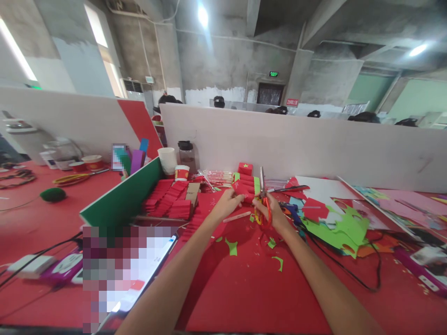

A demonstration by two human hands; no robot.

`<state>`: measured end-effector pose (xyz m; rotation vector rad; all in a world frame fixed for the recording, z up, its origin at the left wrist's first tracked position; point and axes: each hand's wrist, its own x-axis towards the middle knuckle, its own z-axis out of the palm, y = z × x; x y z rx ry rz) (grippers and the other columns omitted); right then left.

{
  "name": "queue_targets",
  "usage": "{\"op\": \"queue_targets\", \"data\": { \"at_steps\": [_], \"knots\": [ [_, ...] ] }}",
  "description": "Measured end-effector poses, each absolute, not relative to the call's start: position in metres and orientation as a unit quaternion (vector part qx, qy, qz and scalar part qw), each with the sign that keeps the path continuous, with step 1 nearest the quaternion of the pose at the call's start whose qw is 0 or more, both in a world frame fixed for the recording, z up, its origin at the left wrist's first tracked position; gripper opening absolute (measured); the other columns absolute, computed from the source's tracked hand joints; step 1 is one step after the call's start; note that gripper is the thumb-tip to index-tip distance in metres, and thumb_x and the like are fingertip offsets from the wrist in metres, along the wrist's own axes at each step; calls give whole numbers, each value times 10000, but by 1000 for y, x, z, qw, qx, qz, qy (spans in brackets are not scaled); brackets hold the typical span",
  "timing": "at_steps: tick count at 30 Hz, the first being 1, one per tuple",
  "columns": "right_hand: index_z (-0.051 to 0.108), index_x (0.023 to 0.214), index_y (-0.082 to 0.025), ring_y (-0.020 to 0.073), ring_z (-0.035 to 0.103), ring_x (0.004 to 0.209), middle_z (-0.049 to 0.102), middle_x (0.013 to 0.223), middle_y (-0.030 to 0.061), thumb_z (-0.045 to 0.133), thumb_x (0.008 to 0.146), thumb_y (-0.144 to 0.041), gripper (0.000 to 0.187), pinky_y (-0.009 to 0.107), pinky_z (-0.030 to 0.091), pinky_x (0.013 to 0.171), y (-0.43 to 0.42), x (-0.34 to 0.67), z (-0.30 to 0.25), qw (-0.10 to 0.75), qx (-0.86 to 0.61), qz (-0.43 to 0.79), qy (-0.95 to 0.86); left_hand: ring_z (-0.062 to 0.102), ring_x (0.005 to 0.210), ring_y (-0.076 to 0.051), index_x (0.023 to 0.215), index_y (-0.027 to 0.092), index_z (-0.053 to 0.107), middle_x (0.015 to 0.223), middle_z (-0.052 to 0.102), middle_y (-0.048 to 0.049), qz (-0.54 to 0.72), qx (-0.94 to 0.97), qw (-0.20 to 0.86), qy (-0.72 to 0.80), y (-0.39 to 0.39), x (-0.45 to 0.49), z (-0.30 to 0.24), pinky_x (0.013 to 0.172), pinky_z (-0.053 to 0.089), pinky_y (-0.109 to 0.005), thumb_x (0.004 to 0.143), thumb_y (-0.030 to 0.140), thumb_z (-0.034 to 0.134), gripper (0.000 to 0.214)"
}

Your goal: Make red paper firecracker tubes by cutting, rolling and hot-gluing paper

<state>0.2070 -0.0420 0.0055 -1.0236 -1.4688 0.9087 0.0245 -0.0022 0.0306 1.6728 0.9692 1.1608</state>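
Observation:
My left hand (pixel 227 203) pinches a folded red paper piece (pixel 244 187) with a green strip along its right edge. My right hand (pixel 271 211) grips scissors (pixel 262 204) with orange-red handles, blades pointing up beside the green strip. A small red block with a yellow star (pixel 245 168) sits just behind the paper. Green paper scraps (pixel 231 246) lie on the red table (pixel 244 288) under my arms.
Stacks of red paper pieces (pixel 167 197) lie to the left beside a green board (pixel 122 197). A tablet (pixel 129 274) sits at front left. Green and red offcuts (pixel 335 223) and black cables (pixel 349 274) crowd the right. Paper cups (pixel 167 160) and a white partition (pixel 314 144) stand behind.

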Motion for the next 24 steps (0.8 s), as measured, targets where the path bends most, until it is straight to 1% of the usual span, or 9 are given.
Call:
{"op": "queue_targets", "data": {
  "at_steps": [3,6,11,14,18,21,24],
  "knots": [
    [488,990,-220,99,488,521,496,699,-46,603,847,-493,329,218,422,484,-49,203,9,504,-429,395,-637,552,570,-140,627,179,539,569,575,1,504,631,444,389,-4,26,37,603,434,-264,749,281,572,163],
    [479,999,-217,102,482,552,475,729,-33,535,886,-548,354,218,417,494,-55,202,12,458,-433,400,-665,553,581,-134,676,173,554,605,586,-2,541,591,467,374,-4,25,40,608,451,-262,753,280,569,133],
    [497,1078,-228,92,426,543,438,757,-29,503,886,-610,427,220,406,505,-59,202,12,409,-420,400,-705,579,597,-145,707,168,565,596,583,-2,568,555,462,395,-3,24,40,595,455,-260,755,325,595,167],
    [501,1096,-235,93,426,561,458,793,-21,505,887,-611,431,223,409,518,-59,203,9,378,-423,399,-720,578,590,-144,707,170,559,586,578,3,568,555,456,401,-2,24,40,581,450,-255,755,316,593,157],
    [512,1032,-225,104,461,628,506,866,-1,528,881,-599,403,232,433,582,-58,203,9,374,-433,365,-734,544,548,-126,646,182,500,560,555,17,556,580,456,384,-1,24,39,560,427,-246,744,281,590,166],
    [511,1000,-223,101,455,616,505,843,-5,503,901,-584,375,221,420,571,-58,202,11,380,-438,350,-735,532,547,-123,608,186,461,551,538,24,548,589,449,390,-1,25,38,563,415,-245,734,292,606,220],
    [513,974,-217,102,449,595,491,799,-12,490,905,-589,379,213,406,545,-59,201,13,385,-444,346,-732,536,569,-129,601,180,478,560,538,21,539,597,441,398,-1,25,38,574,413,-248,719,291,618,214]
  ]
}}
